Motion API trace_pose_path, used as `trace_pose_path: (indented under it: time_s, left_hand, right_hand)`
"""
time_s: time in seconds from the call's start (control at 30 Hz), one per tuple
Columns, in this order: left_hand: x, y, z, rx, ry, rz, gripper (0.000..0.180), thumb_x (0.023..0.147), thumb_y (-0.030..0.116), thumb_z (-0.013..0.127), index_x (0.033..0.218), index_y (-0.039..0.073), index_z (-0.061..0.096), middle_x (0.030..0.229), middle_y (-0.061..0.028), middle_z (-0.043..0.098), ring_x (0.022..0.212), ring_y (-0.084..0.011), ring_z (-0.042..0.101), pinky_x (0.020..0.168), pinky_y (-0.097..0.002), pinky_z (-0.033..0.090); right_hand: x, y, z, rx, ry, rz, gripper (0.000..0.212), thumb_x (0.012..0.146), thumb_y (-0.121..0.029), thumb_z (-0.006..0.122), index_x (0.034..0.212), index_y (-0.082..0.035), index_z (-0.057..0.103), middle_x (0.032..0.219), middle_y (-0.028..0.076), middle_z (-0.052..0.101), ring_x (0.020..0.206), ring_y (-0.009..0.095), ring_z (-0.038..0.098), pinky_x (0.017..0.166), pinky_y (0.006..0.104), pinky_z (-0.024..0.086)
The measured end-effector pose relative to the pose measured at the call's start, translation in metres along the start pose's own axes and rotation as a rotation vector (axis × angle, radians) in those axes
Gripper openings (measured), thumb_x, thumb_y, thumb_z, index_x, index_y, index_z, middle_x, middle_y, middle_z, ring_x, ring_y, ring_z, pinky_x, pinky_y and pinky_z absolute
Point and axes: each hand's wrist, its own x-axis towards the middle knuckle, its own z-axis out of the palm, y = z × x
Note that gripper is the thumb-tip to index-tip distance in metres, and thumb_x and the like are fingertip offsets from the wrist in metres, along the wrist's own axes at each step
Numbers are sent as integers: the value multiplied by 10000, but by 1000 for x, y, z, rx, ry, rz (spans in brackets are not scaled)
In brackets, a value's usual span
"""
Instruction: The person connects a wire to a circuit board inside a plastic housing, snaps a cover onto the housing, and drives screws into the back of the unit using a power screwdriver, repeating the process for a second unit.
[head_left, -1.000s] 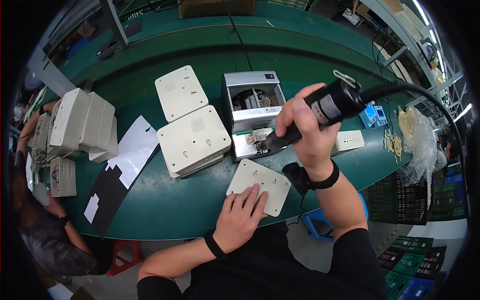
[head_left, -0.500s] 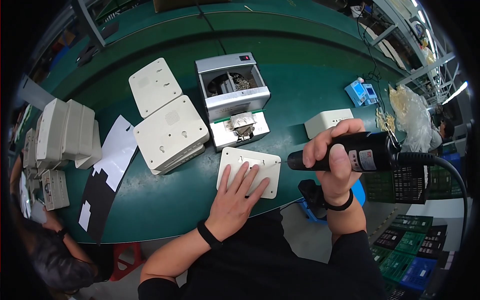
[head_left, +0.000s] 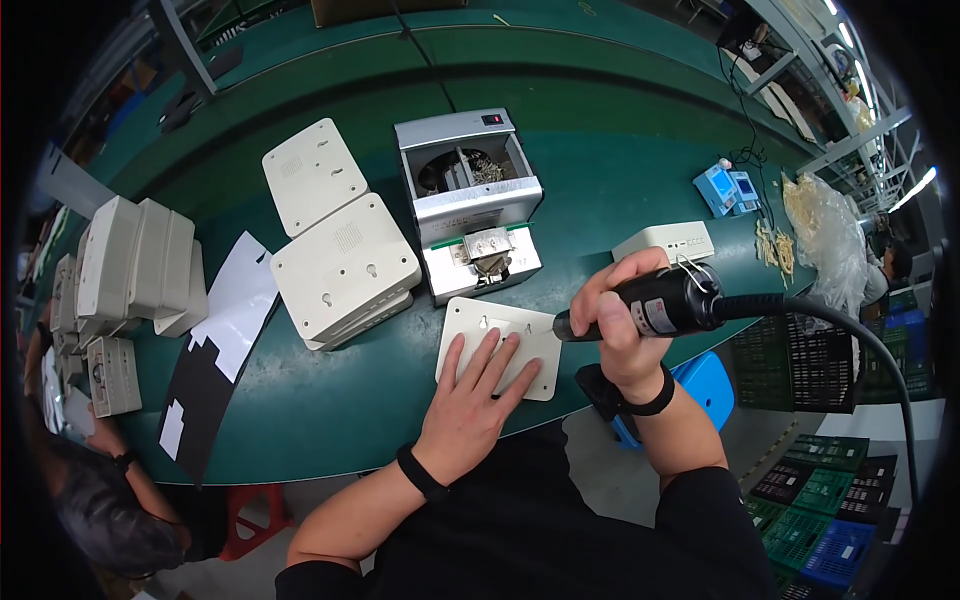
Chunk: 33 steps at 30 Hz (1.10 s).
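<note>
A cream plastic housing (head_left: 468, 318) with screw holes and keyhole slots lies flat on the green bench in front of me. My left hand (head_left: 462, 415) rests on it palm down, its fingers spread across the lower half. In my right hand (head_left: 625, 340) is a black corded electric screwdriver (head_left: 668, 303), held nearly level and pointing left. Its nose is over the upper right corner of the housing and hides the bit and the hole there. Just beyond the housing stands a grey screw feeder (head_left: 475, 212) with loose screws in its tray.
More cream housings (head_left: 345, 270) are stacked left of the feeder, with others (head_left: 135, 260) farther left beside a black-and-white sheet (head_left: 228, 310). One housing (head_left: 665, 240) sits right, near a plastic bag (head_left: 830, 240). A co-worker's arm (head_left: 140, 480) shows at lower left.
My right hand has brought the screwdriver left, so its nose now reaches the housing's upper right corner. My left hand stays on the housing.
</note>
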Motion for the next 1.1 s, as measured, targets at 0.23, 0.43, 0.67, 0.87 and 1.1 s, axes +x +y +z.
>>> trace_pose_path:
  time_s: [0.23, 0.43, 0.67, 0.87, 1.1]
  left_hand:
    - [-4, -3, 1, -99, 43, -46, 616, 896, 97, 709, 1492, 199, 587, 1606, -149, 463, 1494, -367, 433, 1247, -609, 284]
    - [-22, -15, -6, -87, 74, -215, 707, 845, 134, 825, 1499, 274, 595, 1646, -179, 396, 1472, -431, 449, 1188, -577, 405]
    - [-21, -23, 0, -78, 94, -187, 685, 886, 162, 801, 1518, 293, 571, 1673, -173, 354, 1470, -464, 442, 962, -423, 609]
    - [-37, -13, -11, -38, 142, -240, 621, 875, 170, 813, 1463, 249, 631, 1597, -158, 476, 1390, -411, 548, 925, -404, 619]
    - [-41, -19, -15, 36, 251, -303, 517, 857, 179, 834, 1358, 190, 710, 1461, -134, 620, 1225, -319, 673, 877, -376, 625]
  right_hand:
    - [5, -2, 1, -21, -18, -2, 300, 945, -114, 647, 1140, -46, 430, 724, 104, 575, 584, 173, 551, 584, 334, 523]
    - [10, 0, -5, 89, 15, 52, 324, 941, -148, 667, 1143, -50, 434, 728, 105, 579, 584, 174, 556, 577, 327, 518]
    - [16, 2, -6, 39, -68, 46, 318, 936, -142, 662, 1138, -43, 438, 719, 99, 578, 573, 170, 554, 564, 326, 513]
    - [19, 8, 6, -74, -165, -25, 315, 926, -137, 654, 1135, -37, 440, 721, 97, 577, 572, 170, 558, 563, 327, 513]
    - [57, -27, 35, 206, -74, -80, 296, 927, -112, 632, 1142, -28, 446, 735, 100, 588, 575, 184, 578, 563, 341, 526]
